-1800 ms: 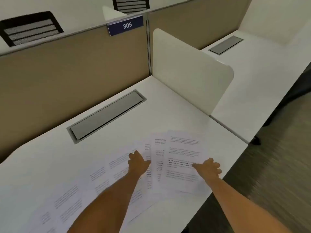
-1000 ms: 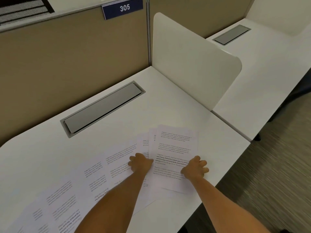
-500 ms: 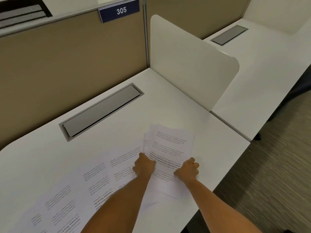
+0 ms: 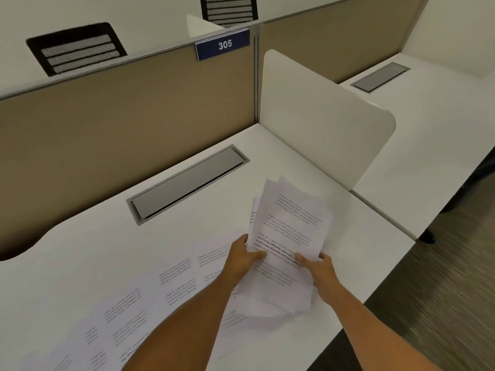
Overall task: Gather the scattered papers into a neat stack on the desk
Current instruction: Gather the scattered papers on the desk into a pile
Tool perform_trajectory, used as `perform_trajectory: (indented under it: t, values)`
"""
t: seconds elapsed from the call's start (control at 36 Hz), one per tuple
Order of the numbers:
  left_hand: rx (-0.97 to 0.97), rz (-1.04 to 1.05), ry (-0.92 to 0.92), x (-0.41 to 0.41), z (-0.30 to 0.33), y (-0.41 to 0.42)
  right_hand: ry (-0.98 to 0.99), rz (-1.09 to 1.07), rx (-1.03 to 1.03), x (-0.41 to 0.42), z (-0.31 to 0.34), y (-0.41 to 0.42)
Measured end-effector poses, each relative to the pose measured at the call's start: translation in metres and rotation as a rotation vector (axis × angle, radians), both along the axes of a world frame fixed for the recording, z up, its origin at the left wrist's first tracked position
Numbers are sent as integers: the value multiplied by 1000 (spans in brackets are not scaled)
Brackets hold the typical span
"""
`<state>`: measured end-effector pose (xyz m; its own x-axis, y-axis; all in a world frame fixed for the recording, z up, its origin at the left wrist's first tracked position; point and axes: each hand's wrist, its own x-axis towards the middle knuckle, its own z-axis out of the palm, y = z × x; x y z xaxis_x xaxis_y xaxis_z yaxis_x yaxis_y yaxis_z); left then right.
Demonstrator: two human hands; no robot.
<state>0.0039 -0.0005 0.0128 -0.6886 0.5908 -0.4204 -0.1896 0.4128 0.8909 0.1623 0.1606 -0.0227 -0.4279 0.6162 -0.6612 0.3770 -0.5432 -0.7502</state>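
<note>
Head view: both hands hold a bundle of printed sheets above the white surface (image 4: pixel 112 253).

Left hand (image 4: pixel 242 259) takes the bundle of papers (image 4: pixel 288 236) at its left edge, grip clamped, thumb on top of the sheets. Right hand (image 4: pixel 320 269) does likewise at the lower right edge. Bundle tilts up off the surface, edges uneven, corners fanned at the top. More loose sheets (image 4: pixel 150 293) lie flat in an overlapping row, left of the bundle toward the near corner, partly under the left forearm. Grey cable hatch (image 4: pixel 187 182) is set in the surface behind; white divider panel (image 4: pixel 316 116) stands to the right.
</note>
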Motion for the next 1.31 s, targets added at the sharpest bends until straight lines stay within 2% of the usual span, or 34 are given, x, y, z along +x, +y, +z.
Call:
perform_trajectory:
  t: [0.11,0.28,0.44,0.61,0.69,0.75,0.81,0.94,1.06,1.14,1.31]
  values:
    - [78,72,-31,-7,10,-19,115,111,-40,-5,10,0]
    - [86,233,-39,-3,3,-56,-61,406,232,-39,21,-17]
    - [-102,432,-21,16,-16,-84,-214,602,389,-74,20,-48]
    - [-222,496,-26,28,-34,-99,-368,742,577,-87,0,-79]
    - [-340,490,-5,30,-40,-102,-543,862,707,-89,-13,-92]
    - [-498,433,79,30,-44,-102,-646,865,773,-88,-17,-98]
    - [-651,364,125,27,-48,-102,-661,837,751,-87,-20,-103]
    - [-719,347,53,23,-48,-99,-733,868,730,-86,-26,-107]
    - [-706,356,19,19,-46,-99,-691,852,698,-89,-24,-109]
    - [-663,361,6,16,-48,-102,-580,786,602,-91,-23,-110]
    - [-412,453,-46,13,-51,-110,-408,575,437,-93,-18,-112]
